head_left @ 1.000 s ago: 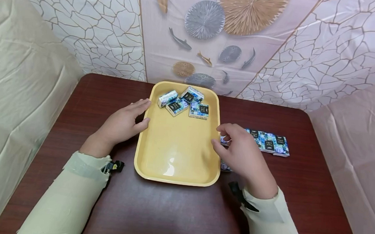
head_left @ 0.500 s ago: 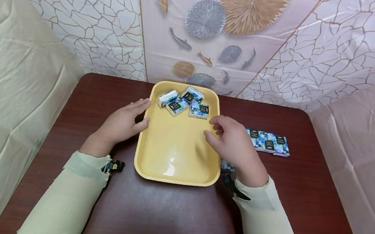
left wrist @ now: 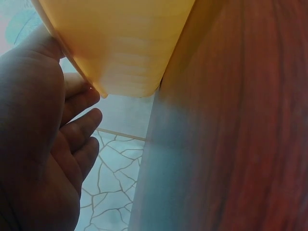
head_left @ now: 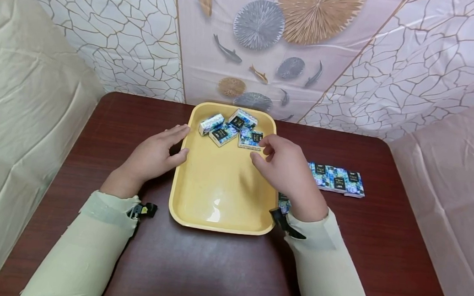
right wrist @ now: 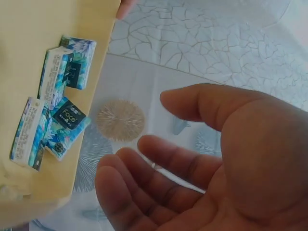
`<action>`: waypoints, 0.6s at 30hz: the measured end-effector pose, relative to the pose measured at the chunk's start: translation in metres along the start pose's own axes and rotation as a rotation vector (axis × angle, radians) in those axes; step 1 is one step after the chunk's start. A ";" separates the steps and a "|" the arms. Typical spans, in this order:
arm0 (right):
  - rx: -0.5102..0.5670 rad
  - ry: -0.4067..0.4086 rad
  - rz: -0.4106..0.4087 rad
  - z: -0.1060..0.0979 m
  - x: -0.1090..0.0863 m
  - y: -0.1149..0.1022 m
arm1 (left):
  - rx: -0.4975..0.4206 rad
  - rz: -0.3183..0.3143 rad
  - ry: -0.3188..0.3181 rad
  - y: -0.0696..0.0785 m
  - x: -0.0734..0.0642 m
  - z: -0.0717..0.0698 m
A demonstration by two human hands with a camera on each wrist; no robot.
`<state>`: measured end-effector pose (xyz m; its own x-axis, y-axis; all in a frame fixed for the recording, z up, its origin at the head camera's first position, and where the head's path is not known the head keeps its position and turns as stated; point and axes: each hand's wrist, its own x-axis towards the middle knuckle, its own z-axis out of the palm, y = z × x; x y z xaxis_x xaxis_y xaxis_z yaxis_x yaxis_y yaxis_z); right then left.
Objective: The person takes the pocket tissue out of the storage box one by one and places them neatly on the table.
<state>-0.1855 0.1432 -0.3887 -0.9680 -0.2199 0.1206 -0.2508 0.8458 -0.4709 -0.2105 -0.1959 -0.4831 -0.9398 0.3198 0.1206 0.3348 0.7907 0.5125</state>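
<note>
A yellow tray (head_left: 218,183) lies lengthwise on the table, with several small tissue packs (head_left: 223,134) at its far end. These packs are blue and flowered, with a black label reading "Face". My left hand (head_left: 151,158) rests at the tray's left rim, thumb and fingertips against the edge; in the left wrist view its fingers (left wrist: 79,103) are loosely bent beside the tray wall. My right hand (head_left: 287,167) is over the tray's right side, fingertips close to the rightmost tissue pack (head_left: 247,138). In the right wrist view its thumb and fingers stand apart with nothing between them.
More tissue packs (head_left: 337,179) lie in a row on the dark red-brown table (head_left: 378,249), right of the tray. Another tissue pack (head_left: 283,202) shows beside the tray's right rim, partly covered by the right wrist. A patterned cloth wall (head_left: 137,35) rises behind the table.
My right hand has moved left and away from me, from the tray's right rim to above the tray by the packs. The left hand and the tray have stayed in place.
</note>
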 end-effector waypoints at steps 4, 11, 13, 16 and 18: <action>-0.016 -0.008 0.061 0.005 0.010 -0.002 | 0.004 0.002 0.003 -0.001 -0.001 0.000; -0.043 -0.049 0.133 0.013 0.025 0.000 | 0.006 0.004 0.001 0.000 -0.001 0.000; -0.048 -0.062 0.139 0.015 0.028 0.001 | 0.002 0.003 0.001 0.001 -0.001 0.000; -0.048 -0.079 0.136 0.019 0.034 0.003 | 0.002 -0.001 0.001 0.002 -0.001 0.000; -0.047 -0.097 0.137 0.021 0.037 0.005 | 0.000 -0.002 0.000 0.002 -0.001 -0.001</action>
<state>-0.2221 0.1288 -0.4049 -0.9891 -0.1446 -0.0277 -0.1183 0.8925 -0.4352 -0.2091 -0.1949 -0.4815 -0.9404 0.3181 0.1200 0.3331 0.7915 0.5124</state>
